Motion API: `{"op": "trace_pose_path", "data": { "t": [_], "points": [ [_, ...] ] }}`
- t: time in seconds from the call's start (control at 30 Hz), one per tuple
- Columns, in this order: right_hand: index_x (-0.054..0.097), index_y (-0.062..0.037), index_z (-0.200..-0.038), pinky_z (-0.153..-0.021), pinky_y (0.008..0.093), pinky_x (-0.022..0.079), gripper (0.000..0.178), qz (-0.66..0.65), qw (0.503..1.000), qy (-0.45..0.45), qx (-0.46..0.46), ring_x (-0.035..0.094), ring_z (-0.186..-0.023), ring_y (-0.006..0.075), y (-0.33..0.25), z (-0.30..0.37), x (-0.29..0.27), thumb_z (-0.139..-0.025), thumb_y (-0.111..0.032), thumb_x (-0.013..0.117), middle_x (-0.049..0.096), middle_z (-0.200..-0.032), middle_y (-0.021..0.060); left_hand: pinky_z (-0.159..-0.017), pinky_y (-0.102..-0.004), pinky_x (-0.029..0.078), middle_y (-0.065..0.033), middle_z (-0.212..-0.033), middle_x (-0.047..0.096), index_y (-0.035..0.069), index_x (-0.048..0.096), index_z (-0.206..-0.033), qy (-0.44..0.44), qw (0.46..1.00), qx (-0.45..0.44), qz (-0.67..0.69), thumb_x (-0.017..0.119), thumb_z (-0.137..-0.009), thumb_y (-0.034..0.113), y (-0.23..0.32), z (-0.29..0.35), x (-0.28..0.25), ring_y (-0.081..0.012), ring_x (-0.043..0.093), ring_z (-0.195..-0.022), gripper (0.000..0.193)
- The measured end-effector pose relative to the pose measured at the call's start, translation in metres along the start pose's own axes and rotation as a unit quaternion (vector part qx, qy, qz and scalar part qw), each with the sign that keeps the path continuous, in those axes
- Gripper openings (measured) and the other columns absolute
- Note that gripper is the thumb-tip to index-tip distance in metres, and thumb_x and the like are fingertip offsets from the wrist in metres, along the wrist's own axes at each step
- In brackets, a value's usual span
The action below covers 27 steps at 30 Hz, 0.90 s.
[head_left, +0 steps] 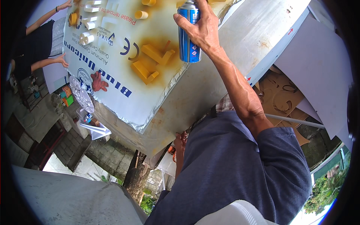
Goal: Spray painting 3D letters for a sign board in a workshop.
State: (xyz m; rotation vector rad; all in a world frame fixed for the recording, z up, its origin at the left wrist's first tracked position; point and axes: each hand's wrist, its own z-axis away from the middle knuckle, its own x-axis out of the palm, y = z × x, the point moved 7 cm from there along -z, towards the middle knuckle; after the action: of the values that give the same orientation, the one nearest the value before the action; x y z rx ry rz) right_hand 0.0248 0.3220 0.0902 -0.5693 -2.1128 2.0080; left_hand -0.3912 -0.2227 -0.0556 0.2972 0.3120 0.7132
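Observation:
In my right hand (205, 32) is a blue spray paint can (190, 37), gripped upright near the top edge of the view, where the can's top is cut off. Below and left of it, two yellow-painted angular pieces (145, 71) lie on a printed white panel (112, 101) with yellow-brown overspray around them. Shorter yellow pieces (141, 14) and several white pieces (90, 24) stand farther up the panel. My left hand (181, 138) hangs low beside my waist, by the metal table's edge; its fingers are too small and shaded to read.
The panel lies on a stained metal table (240, 52). A red crumpled cloth-like thing (99, 81) rests on it. At the left another person's hands (60, 60) touch the panel's edge. A round patterned stool-like top (80, 93) is beside it; brown cut sheets (279, 93) lie at right.

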Motion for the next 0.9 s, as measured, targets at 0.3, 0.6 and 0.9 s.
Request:
{"op": "trace_pose_path", "data": {
  "t": [0.3, 0.6, 0.9],
  "points": [
    [0.046, -0.0086, -0.146, -0.097, 0.0478, 0.052, 0.073, -0.056, 0.996, 0.000, -0.073, 0.063, -0.117, 0.0360, -0.041, 0.004, -0.051, -0.086, -0.037, 0.077, 0.060, -0.129, 0.0211, -0.069, -0.0372, 0.047, -0.0058, -0.095, 0.073, 0.011, 0.061, -0.101, -0.011, 0.999, 0.031, 0.016, 0.049, -0.108, 0.039, -0.010, -0.006, 0.004, -0.0180, 0.066, -0.079, 0.031],
    [0.045, -0.0099, -0.149, -0.089, 0.0394, 0.057, 0.080, -0.261, 0.961, 0.010, 0.092, 0.068, -0.103, 0.0250, -0.061, 0.015, -0.073, -0.083, -0.043, 0.076, 0.065, -0.117, 0.0185, -0.059, -0.0344, 0.045, -0.0058, -0.088, 0.070, 0.011, 0.061, -0.098, 0.028, 0.996, 0.058, 0.068, 0.046, -0.109, 0.040, -0.022, -0.013, 0.001, -0.0177, 0.066, -0.074, 0.035],
    [0.040, -0.0062, -0.146, -0.088, 0.0375, 0.058, 0.073, -0.440, 0.878, -0.047, 0.184, 0.063, -0.110, 0.0212, -0.061, 0.022, -0.046, -0.086, -0.024, 0.078, 0.063, -0.105, 0.0114, -0.068, -0.0397, 0.049, -0.0011, -0.090, 0.069, 0.014, 0.063, -0.107, 0.020, 0.995, 0.003, 0.097, 0.051, -0.107, 0.042, -0.022, -0.009, 0.010, -0.0185, 0.068, -0.082, 0.030]
  ]
}}
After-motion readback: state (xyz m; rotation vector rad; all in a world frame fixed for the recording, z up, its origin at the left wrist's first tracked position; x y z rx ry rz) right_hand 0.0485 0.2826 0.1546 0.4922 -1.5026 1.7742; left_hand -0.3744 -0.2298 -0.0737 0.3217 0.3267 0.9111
